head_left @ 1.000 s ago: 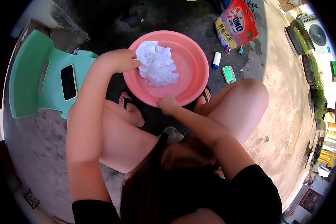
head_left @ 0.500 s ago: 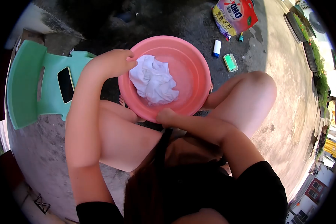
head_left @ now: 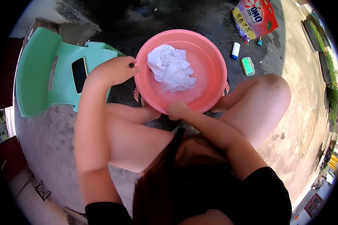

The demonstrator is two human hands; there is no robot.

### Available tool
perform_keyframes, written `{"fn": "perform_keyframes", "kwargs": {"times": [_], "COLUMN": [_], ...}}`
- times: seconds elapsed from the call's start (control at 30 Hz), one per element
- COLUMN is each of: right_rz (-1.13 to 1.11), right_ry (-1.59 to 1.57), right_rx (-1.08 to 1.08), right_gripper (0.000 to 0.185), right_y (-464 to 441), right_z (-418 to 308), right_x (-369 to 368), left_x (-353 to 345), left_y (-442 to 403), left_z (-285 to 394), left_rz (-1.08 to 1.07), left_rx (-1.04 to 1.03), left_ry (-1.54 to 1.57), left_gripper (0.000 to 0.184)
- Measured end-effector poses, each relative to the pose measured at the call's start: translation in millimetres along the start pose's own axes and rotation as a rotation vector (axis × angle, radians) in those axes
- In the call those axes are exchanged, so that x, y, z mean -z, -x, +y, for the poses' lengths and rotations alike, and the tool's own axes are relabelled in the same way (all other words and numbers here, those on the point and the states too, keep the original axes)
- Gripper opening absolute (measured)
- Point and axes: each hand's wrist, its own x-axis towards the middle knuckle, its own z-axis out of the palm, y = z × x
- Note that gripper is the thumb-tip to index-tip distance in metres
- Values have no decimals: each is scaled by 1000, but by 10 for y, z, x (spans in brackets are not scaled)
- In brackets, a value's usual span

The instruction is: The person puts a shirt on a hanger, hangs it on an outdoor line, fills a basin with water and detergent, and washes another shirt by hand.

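Note:
A pink plastic basin (head_left: 210,90) stands on the ground between my feet. Inside it lies a crumpled white wet cloth (head_left: 171,67), mostly in the left half, with a little cloudy water around it. My right hand (head_left: 177,110) is closed on the basin's near rim, its fingertips partly hidden. At the left rim is my left hand (head_left: 118,70); its thumb and fingers are apart with a gap between them, the tips at the basin's outer edge. Nothing shows in that hand.
To the left stands a green plastic chair (head_left: 37,75) with a phone (head_left: 79,75) on its seat. Right of the basin lie a white bottle with a blue end (head_left: 235,50), a soap box with green soap (head_left: 248,66) and an OMO detergent bag (head_left: 255,18).
My left hand has drawn back leftward from over the cloth's edge to the basin's outer rim. My right hand stays on the near rim. The whole view has shifted.

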Motion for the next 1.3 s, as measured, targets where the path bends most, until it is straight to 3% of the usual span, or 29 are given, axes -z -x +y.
{"fn": "perform_keyframes", "kwargs": {"times": [0.03, 0.13, 0.23, 0.33, 0.4, 0.43, 0.47, 0.53, 0.6, 0.7, 0.8, 0.9, 1.03, 1.3], "right_rz": [68, 186, 172, 264, 269, 276, 289, 314, 312, 312, 311, 346, 365, 378], "right_ry": [-16, 11, -49, -36, 15, 35, 24, -6, -38, -60, -56, -56, -43, -96], "right_rx": [-13, -42, -107, -103, -59, -38, -39, -53, -67, -89, -102, -89, -95, -44], "right_gripper": [20, 20, 24, 20, 20, 20, 21, 22, 25, 31, 35, 37, 39, 40], "right_y": [-35, -110, -135, -90, -111, -127, -133, -118, -83, -73, -63, -43, -10, -76], "right_z": [36, 244, 415, 412, 399, 396, 403, 442, 451, 439, 452, 474, 444, 489], "right_x": [-9, -48, -49, -74, -98, -113, -128, -181, -181, -216, -253, -273, -235, -303], "left_x": [90, 381, 754, 879, 702, 525, 339, -213, -585, -898, -985, -1024, -1190, -1180], "left_y": [73, 578, 1173, 1364, 1160, 977, 800, 455, 318, 282, 253, 165, -32, -78], "left_z": [-16, -157, -413, -660, -966, -1246, -1506, -2067, -2213, -2276, -2225, -2254, -2456, -2320], "left_rz": [-18, 225, 576, 617, 647, 753, 776, 887, 925, 849, 1036, 1241, 1340, 1431], "left_rx": [19, 275, 214, 316, 307, 132, 102, 202, 372, 422, 295, 275, 359, 479], "left_ry": [-15, -8, 357, 269, 209, 129, 132, -2, 22, -182, -170, 141, 335, 324], "left_gripper": [46, 45, 43, 40, 39, 39, 39, 53, 55, 53, 53, 51, 49, 36]}}
